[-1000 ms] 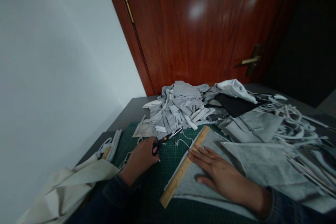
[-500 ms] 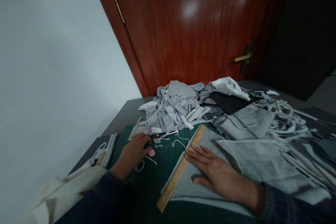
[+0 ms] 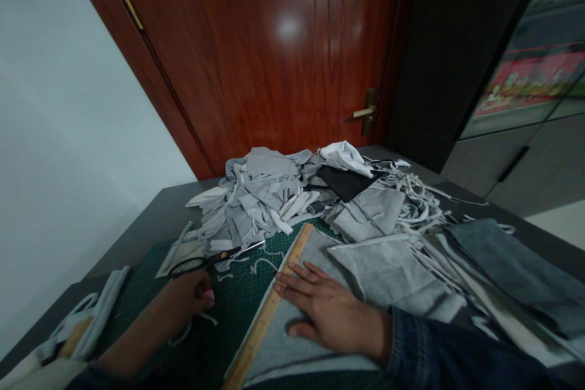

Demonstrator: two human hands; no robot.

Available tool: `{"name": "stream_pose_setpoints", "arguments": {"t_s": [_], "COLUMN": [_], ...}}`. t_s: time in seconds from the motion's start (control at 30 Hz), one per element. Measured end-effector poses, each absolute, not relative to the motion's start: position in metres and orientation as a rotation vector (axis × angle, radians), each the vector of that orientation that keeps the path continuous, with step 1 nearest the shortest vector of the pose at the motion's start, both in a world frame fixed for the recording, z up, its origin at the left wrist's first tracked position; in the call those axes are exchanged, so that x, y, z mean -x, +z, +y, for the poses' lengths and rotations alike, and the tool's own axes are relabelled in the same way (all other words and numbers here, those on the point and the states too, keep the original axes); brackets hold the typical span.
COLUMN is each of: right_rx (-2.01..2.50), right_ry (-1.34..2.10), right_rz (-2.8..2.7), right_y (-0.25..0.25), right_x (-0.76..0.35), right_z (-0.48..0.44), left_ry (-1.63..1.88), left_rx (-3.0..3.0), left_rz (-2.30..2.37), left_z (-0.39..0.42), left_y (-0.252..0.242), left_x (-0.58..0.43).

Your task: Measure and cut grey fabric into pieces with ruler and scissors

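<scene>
My left hand (image 3: pixel 180 301) is closed in a pinch on a piece of pink tailor's chalk (image 3: pixel 209 294), of which only a small edge shows. Just beyond it, black-handled scissors (image 3: pixel 223 255) lie on the green cutting mat (image 3: pixel 228 298). My right hand (image 3: pixel 317 301) lies flat with fingers spread, its fingertips on a wooden ruler (image 3: pixel 261 324) and its palm over grey fabric (image 3: pixel 278 350). The ruler runs slantwise along the left edge of that fabric. White cord scraps lie between the hands and by the left wrist.
A heap of grey and white fabric scraps (image 3: pixel 256 189) covers the back of the table, with a black cloth (image 3: pixel 350 183) and tangled cords (image 3: pixel 414 198) to its right. More folded fabric (image 3: pixel 516 274) lies at right. Rolled cloth (image 3: pixel 103 311) sits at left. A brown door (image 3: pixel 256 73) stands behind.
My left hand has picked up the pink chalk from the mat. My right hand stays on the ruler and fabric. The view has swung to the right.
</scene>
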State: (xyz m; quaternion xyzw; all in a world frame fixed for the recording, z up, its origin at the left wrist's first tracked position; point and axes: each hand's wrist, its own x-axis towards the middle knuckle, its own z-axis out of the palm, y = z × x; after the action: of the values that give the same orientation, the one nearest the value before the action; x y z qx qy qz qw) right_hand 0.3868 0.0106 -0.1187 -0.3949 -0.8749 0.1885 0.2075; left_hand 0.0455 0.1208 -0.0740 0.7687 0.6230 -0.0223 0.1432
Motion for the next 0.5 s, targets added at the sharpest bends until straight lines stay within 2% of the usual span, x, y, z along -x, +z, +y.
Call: {"name": "stream_pose_setpoints", "arguments": {"t_s": [0.2,0.3,0.43,0.5], "right_rx": [1.199,1.198,1.192,1.196], "right_ry": [0.517,0.510,0.505,0.496], "right_rz": [-2.376,-2.369,-2.379,-2.369], "right_y": [-0.132,-0.135,-0.132,-0.129], "right_x": [-0.384,-0.382,-0.381,-0.381], "right_z": [0.011,0.011,0.011,0.010], "left_ry": [0.021,0.264,0.593,0.635], "left_rx": [-1.952,-2.037,-2.269,-2.286], "left_rz": [1.648,1.449,1.396,1.415], "left_z": [0.121,0.125,0.146,0.161], "left_y": [-0.039,-0.022,-0.035,-0.053], "left_x": [-0.074,-0.135,-0.225,-0.254]}}
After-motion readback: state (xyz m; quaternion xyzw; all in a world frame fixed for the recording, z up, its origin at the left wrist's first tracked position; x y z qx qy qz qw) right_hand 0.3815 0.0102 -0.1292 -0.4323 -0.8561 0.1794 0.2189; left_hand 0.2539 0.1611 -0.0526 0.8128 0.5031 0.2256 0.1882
